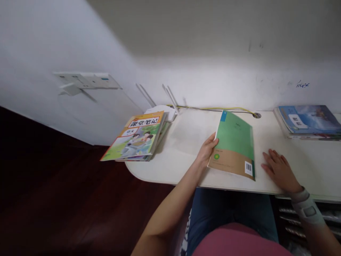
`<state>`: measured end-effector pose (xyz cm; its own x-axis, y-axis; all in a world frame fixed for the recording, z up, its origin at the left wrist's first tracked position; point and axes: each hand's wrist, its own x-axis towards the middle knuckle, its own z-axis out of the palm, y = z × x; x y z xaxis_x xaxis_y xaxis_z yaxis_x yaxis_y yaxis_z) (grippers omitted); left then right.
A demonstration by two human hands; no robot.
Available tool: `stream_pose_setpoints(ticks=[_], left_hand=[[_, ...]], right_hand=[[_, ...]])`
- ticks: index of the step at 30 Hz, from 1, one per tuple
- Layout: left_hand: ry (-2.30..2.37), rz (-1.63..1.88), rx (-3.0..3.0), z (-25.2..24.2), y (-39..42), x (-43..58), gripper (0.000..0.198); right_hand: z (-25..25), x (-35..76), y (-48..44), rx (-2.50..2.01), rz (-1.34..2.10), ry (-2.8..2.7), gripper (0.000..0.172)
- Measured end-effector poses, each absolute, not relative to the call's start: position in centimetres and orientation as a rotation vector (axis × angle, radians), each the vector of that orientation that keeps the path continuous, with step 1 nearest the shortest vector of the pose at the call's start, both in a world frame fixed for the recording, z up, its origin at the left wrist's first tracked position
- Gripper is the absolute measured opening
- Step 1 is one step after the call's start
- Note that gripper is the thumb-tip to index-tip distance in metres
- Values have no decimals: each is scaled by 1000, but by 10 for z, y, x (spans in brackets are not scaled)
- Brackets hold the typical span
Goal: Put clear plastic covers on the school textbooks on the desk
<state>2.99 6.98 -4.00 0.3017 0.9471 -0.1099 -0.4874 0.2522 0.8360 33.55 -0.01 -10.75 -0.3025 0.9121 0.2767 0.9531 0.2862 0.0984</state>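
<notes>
A thin book [234,142] with a green and brown cover, a barcode at its lower right corner, is tilted above the white desk. My left hand [207,149] grips it by its left edge, thumb on the cover; the fingers behind are hidden. To the right of the book, apart from it, my right hand [279,170] rests over the desk top with fingers spread, holding nothing. That wrist wears a grey band.
Left on the white desk [176,156] lies a book stack [135,138], jutting past the rounded edge. Behind it stands a white router [160,110] with antennas. Another book stack [309,121] is at the right. A yellow cable [213,107] follows the wall; a socket panel [90,81] holds a plug.
</notes>
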Motion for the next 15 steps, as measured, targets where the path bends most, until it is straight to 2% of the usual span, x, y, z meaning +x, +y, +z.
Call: stream_pose_setpoints(ticks=[4,8,15], left_hand=[[898,1095,768,-62,69,16,54],[1180,1186,1115,-63,67,-7,43],[1564,1026,1472,-66,77,-64,47]], right_hand=[[-106,335,-1,-1743,-380,-2366,47],[-104,333,-2,-1738,-362,-2360,47],[-102,335,-3,-1746,-323,-2358,48]])
